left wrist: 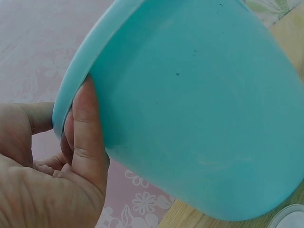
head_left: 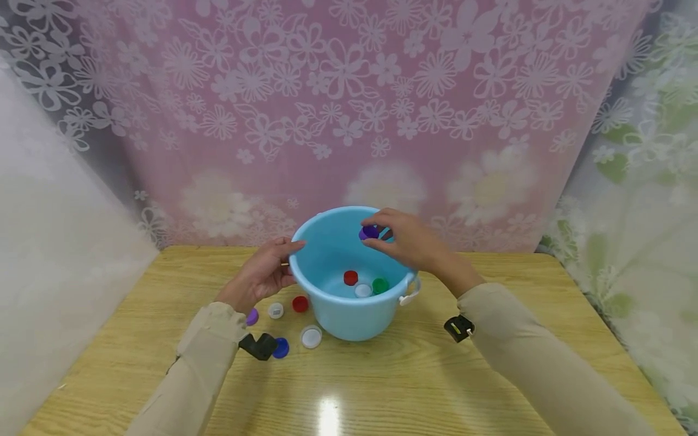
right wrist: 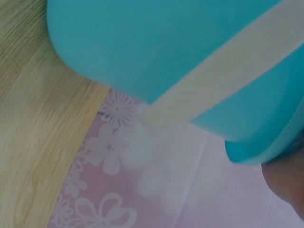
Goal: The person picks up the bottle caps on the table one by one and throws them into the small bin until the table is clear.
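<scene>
A light blue bucket (head_left: 354, 318) stands on the wooden table, its white handle (head_left: 410, 292) hanging at the right side. My left hand (head_left: 267, 269) grips the bucket's left rim, thumb over the edge and fingers against the outer wall, as the left wrist view shows up close. Over the bucket's mouth, my right hand (head_left: 406, 239) pinches a purple bottle cap (head_left: 369, 233) between thumb and fingers. Inside on the bottom lie a red cap (head_left: 351, 278), a white cap (head_left: 362, 290) and a green cap (head_left: 380, 286). The right wrist view mostly misses the right hand.
Left of the bucket on the table (head_left: 436, 387) lie a second red cap (head_left: 300, 304), a small white cap (head_left: 275, 310), a larger white cap (head_left: 311, 336), a blue cap (head_left: 280, 348) and a partly hidden purple cap (head_left: 252, 317). A pink flowered curtain (head_left: 349, 121) hangs behind.
</scene>
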Motion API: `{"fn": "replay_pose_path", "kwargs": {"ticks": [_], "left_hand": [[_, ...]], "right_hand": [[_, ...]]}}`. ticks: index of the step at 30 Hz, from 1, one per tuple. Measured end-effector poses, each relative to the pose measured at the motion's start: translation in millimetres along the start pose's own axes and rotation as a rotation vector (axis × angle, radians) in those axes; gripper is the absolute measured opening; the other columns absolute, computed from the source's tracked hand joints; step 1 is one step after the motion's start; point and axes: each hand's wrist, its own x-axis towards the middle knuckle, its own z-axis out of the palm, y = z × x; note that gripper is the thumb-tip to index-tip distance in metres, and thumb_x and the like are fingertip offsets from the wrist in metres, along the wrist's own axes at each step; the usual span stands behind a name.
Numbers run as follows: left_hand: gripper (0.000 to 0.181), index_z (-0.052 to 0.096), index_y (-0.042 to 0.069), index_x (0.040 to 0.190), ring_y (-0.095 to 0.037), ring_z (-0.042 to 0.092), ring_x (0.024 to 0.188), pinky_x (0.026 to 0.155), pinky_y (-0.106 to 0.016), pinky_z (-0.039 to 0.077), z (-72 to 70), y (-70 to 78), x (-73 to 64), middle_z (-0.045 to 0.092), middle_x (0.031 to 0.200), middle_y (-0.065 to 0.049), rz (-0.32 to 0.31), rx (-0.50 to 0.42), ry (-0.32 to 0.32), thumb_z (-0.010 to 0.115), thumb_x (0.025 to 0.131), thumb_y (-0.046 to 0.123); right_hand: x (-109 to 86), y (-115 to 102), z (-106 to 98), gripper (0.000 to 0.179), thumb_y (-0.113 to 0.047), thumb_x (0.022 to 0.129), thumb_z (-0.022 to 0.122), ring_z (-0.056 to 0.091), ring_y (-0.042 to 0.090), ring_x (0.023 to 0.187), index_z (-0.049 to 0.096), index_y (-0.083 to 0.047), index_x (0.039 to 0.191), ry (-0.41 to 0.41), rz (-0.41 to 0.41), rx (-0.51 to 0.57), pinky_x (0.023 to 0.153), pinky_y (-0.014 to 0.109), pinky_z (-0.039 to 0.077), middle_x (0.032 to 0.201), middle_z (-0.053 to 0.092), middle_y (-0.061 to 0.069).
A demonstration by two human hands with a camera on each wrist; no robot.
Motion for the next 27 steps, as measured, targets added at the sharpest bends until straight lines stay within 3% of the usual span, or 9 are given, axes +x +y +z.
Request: {"fn": "replay_pose_path", "kwargs": {"ticks": [8,20,27], "left_hand": [[0.024,0.043,0.002,0.103,-0.015,0.063,0.056,0.050,-0.023,0.054,0.2,-1.9,0.8,0.058,0.084,-0.011,0.006,0.001,-0.010,0.056,0.098,0.021],[0.024,0.042,0.002,0.101,-0.014,0.062,0.055,0.050,-0.023,0.054,0.2,-1.2,-0.3,0.058,0.079,-0.009,0.015,-0.009,-0.019,0.056,0.098,0.021],[0.024,0.042,0.002,0.102,-0.014,0.062,0.055,0.050,-0.023,0.054,0.3,-1.1,-0.6,0.057,0.080,-0.010,0.012,-0.004,-0.008,0.056,0.098,0.020]], "right_hand": [[2.9,-4.7,8.4,0.041,-0.027,0.091,0.067,0.058,0.020,0.107,0.061,-0.006,0.126,-0.030,-0.027,-0.108,0.092,0.038,0.049,0.120,0.059,0.006],[3.9,-6.4,8.8,0.040,-0.025,0.091,0.067,0.055,0.016,0.106,0.060,-0.008,0.127,-0.085,-0.002,-0.124,0.093,0.037,0.048,0.115,0.060,0.001],[3.9,-6.6,9.5,0.042,-0.027,0.091,0.067,0.056,0.020,0.110,0.059,-0.010,0.129,-0.089,0.023,-0.123,0.091,0.040,0.049,0.123,0.059,0.004]]}}
